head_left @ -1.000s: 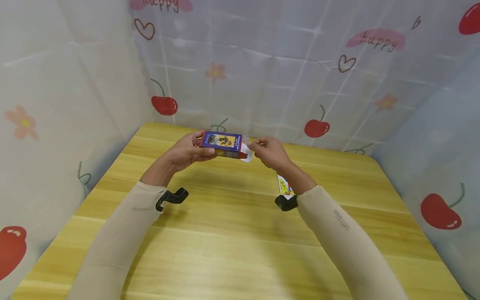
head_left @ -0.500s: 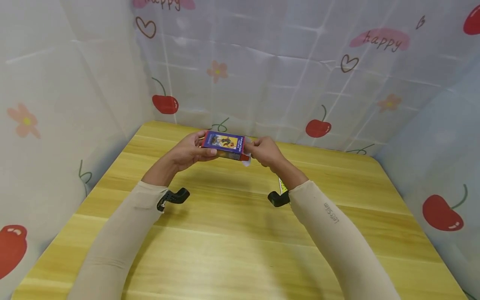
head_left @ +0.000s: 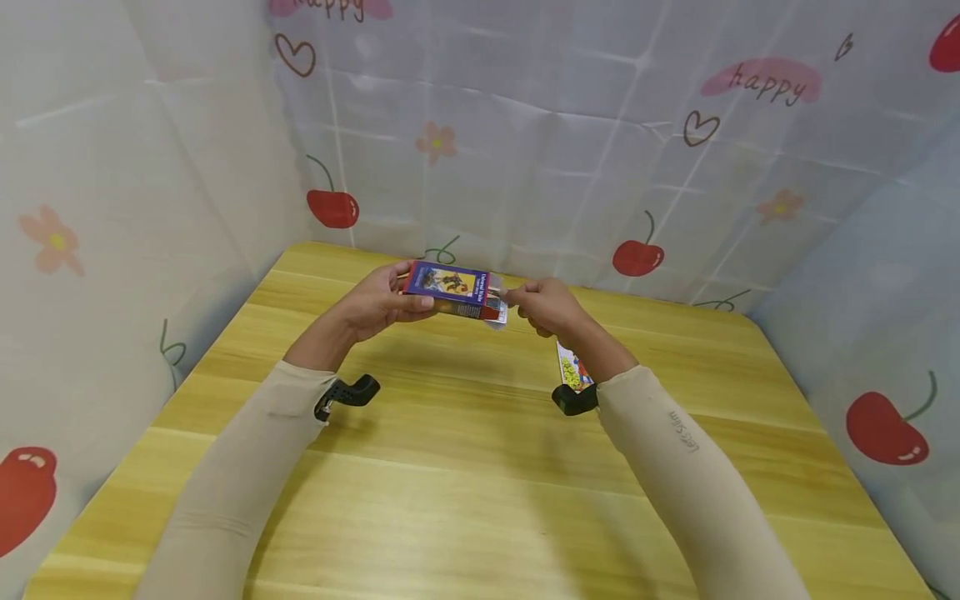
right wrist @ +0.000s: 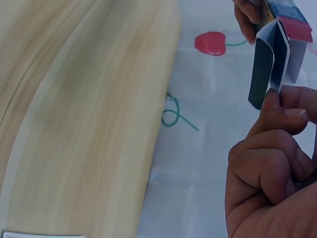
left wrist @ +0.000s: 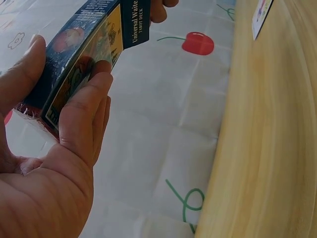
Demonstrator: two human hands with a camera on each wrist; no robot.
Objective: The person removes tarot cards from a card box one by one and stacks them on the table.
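My left hand holds a blue and red tarot deck box up over the far part of the table, thumb along its near side. In the left wrist view, the box's printed end flap stands folded out, and the fingers lie along the box. My right hand is at the box's open right end. Its thumb and index finger pinch a dark, white-edged card that sticks partly out of the box. The other right fingers are curled in.
A colourful card lies on the wooden table, partly hidden behind the right wrist and its black camera mount. A printed cloth backdrop rises just behind the table's far edge.
My right hand reached into the box's open end half a second ago. It has now drawn back to the right, and card edges show at the opening. The left hand stays nearly still.
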